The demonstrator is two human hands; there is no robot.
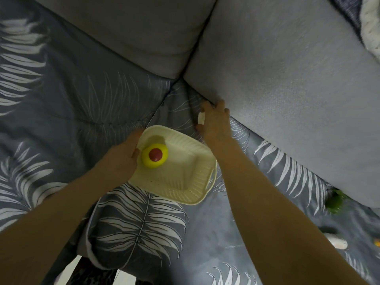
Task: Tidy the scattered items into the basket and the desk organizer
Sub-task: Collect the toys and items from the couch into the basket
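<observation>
A cream plastic basket (185, 177) sits on the leaf-patterned bedspread at the centre. My left hand (123, 157) grips the basket's left rim, thumb over the edge. Inside the basket, against that rim, lies a yellow toy with a red round centre (154, 155). My right hand (214, 120) reaches past the basket's far corner to the foot of a grey cushion, fingers curled around a small white object (201, 118); only its end shows beside the palm.
Two large grey cushions (277, 83) stand behind the basket and meet in a seam. A green leafy item (335, 201) lies under the right cushion's edge. A white item (337, 241) and an orange bit (377, 242) lie at the far right.
</observation>
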